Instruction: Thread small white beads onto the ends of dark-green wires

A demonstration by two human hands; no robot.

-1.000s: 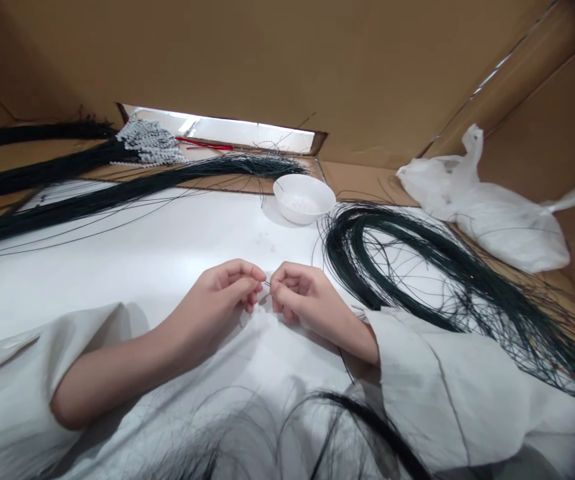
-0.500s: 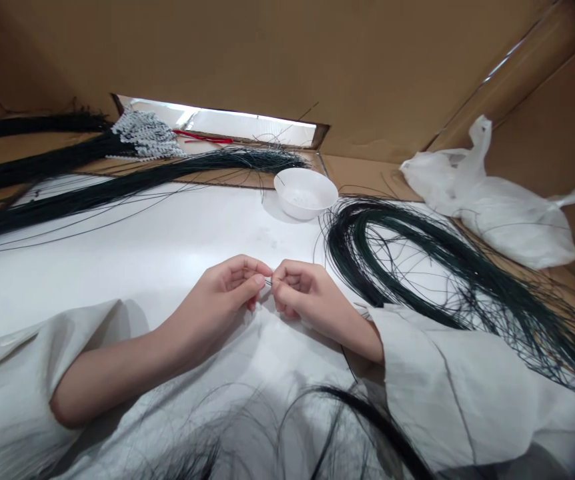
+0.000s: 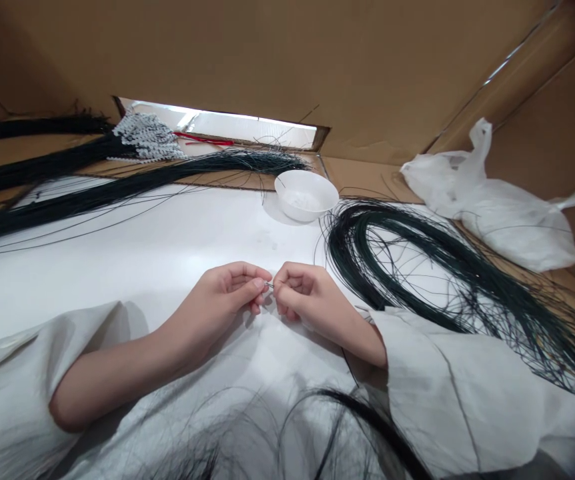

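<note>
My left hand (image 3: 232, 290) and my right hand (image 3: 301, 288) meet fingertip to fingertip above the white tabletop, both closed in a pinch. Between them shows a short bit of thin dark cord (image 3: 270, 285), running from the right fingertips towards the left ones. A tiny pale or silvery spot sits at the left fingertips, too small to name. Below my right wrist a dark strand (image 3: 350, 368) hangs down. Beyond the hands stands a white bowl (image 3: 306, 195) with small pale bits inside, too blurred to tell apart.
On the right lies a looped bundle of dark cords (image 3: 352, 250), with a white plastic bag (image 3: 512, 220) behind it. More dark cords (image 3: 132, 183) stretch along the left, beside white beaded-looking ends (image 3: 147, 137) and red strips (image 3: 207, 139). Cardboard walls (image 3: 267, 53) enclose the table.
The fingertips have parted slightly, so more of the cord and a pale glint show between them. Both hands otherwise keep their place and pinch.
</note>
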